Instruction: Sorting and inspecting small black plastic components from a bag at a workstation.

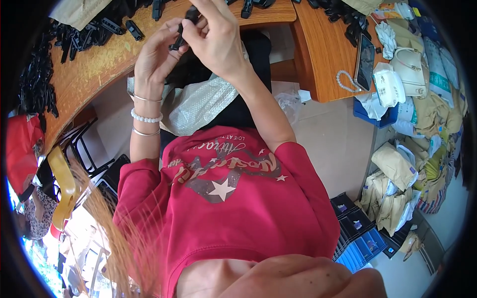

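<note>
Head view: both hands meet at twelve o'clock over the wooden bench (99, 59). Left hand (156, 57) and right hand (213, 37) each pinch, fingers closed, a small black clip (181, 35) held between them, just above the bench edge. More black clips (84, 35) lie heaped at ten and eleven o'clock, another heap (348, 17) at one o'clock. By my reading one piece is mid-assembly and many loose ones wait, so much work seems left; finished pieces cannot be told apart from unfinished. A phone (365, 62) rests at two o'clock, a cream bag (410, 69) beside it.
</note>
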`<state>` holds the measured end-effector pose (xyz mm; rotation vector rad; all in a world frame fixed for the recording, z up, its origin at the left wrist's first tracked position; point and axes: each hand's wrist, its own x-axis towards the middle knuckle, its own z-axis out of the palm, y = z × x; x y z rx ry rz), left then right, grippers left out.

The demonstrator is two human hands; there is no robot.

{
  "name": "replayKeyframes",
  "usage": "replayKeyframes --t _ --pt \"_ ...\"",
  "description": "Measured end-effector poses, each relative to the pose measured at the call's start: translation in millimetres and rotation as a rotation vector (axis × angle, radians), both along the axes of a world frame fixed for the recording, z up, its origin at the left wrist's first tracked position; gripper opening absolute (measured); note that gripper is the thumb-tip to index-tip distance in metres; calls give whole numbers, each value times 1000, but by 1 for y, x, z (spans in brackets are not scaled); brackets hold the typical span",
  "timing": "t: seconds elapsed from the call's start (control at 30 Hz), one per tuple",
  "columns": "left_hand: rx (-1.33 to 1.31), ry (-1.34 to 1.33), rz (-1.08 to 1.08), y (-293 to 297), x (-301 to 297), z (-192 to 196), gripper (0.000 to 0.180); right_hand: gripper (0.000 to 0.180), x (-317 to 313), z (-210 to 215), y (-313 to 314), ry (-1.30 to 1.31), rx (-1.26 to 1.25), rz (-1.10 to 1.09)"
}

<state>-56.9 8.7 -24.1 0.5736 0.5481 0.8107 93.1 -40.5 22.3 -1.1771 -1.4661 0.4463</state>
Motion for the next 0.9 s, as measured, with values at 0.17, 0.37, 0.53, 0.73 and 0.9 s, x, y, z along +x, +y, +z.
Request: replayKeyframes --t 0.17,0.37,0.53,0.73,0.9 --pt "10 6 2 1 4 5 25 23 10 -22 0 388 -165 248" --pt "157 265 7 6 -3 -6 28 15 14 -25 -7 358 -325 271" --pt "214 425 70 -9 8 10 30 11 5 -45 -4 356 -215 33" --pt "828 822 43 -18 8 16 33 13 -3 -51 -8 531 -176 39" --pt "1015 890 99 -21 1 14 30 35 4 -44 -14 746 -234 247"
